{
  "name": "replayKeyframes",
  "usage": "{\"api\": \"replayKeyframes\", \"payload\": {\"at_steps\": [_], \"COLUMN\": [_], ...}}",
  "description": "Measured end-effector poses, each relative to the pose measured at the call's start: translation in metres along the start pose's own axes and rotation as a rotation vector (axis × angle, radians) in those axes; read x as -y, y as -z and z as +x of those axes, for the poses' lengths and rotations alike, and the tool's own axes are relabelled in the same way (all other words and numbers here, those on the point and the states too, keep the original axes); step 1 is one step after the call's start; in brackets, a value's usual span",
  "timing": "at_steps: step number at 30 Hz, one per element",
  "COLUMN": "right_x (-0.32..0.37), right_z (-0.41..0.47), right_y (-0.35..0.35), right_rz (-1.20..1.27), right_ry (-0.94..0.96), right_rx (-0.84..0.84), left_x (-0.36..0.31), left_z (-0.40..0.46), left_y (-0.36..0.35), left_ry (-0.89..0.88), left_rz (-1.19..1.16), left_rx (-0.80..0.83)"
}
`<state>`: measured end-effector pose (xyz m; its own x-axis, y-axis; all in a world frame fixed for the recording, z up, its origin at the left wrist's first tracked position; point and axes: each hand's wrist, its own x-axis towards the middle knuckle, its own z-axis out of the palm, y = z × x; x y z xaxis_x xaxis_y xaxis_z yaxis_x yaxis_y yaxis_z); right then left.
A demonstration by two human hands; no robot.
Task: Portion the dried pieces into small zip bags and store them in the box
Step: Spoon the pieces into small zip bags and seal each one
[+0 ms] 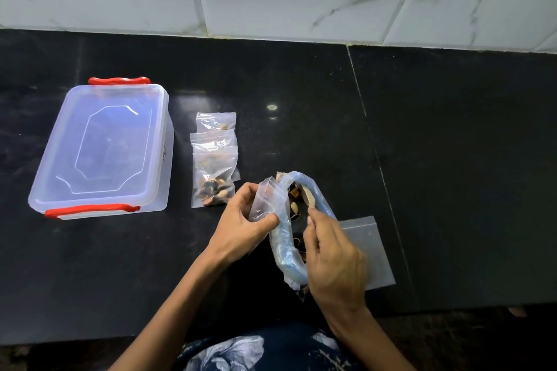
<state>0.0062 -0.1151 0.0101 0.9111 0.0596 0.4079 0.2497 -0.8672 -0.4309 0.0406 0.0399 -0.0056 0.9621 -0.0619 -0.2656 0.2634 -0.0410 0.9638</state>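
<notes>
Landmark: the box point(102, 147). All places are given relative to it.

Box: clear, hard plastic, rectangular with rounded corners, red clips at the near and far ends. Its lid is on and clipped, and nothing shows inside. It will need opening before anything can be stored.

Just right of the box: three filled bags point(214, 159), thin glossy film, overlapping in a row from far to near. The nearest shows dark and tan dried pieces bunched at its bottom. Whether the zips are fully pressed shut I cannot tell.

Further right and nearer: the left hand point(241, 220) pinches a small zip bag point(266, 200) by its mouth, fingers curled on the crinkled film. This bag looks empty or nearly so.

Right again: the big bag point(291, 229), soft bluish film with its rim rolled down into a thick oval collar, holds the loose dried pieces point(294, 194). They are irregular, brown and pale. The right hand point(331, 253) reaches over the collar with fingertips together, as if pinching a piece; the catch itself is too small to confirm.

Farthest right: a flat spare bag point(373, 253) lies on the black polished counter point(452, 159).

Risks, judged:
- The small bag's mouth is narrow and limp, so pieces may miss it and scatter on the counter.
- The big bag is unsupported and could slump and spill if nudged.
- Thin film may snag on sharp pieces.
</notes>
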Motion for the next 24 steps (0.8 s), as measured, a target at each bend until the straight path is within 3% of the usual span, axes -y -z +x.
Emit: {"api": "replayKeyframes", "payload": {"at_steps": [7, 13, 17, 24], "right_x": [-0.005, -0.003, -0.007, -0.017], "right_z": [0.003, -0.007, -0.007, -0.012], "right_y": [-0.008, 0.002, 0.001, 0.004], "right_rz": [-0.036, 0.226, 0.195, 0.239], "right_ry": [-0.011, -0.165, -0.236, -0.146], "right_rx": [0.001, 0.102, 0.037, 0.204], "left_x": [-0.001, -0.001, 0.002, 0.005], "left_z": [0.005, 0.009, 0.006, 0.004], "left_y": [0.003, -0.001, -0.002, -0.005], "left_ry": [0.003, 0.072, 0.1, 0.124], "left_rz": [-0.055, -0.158, -0.239, -0.257], "left_rx": [-0.021, -0.057, -0.085, -0.125]}}
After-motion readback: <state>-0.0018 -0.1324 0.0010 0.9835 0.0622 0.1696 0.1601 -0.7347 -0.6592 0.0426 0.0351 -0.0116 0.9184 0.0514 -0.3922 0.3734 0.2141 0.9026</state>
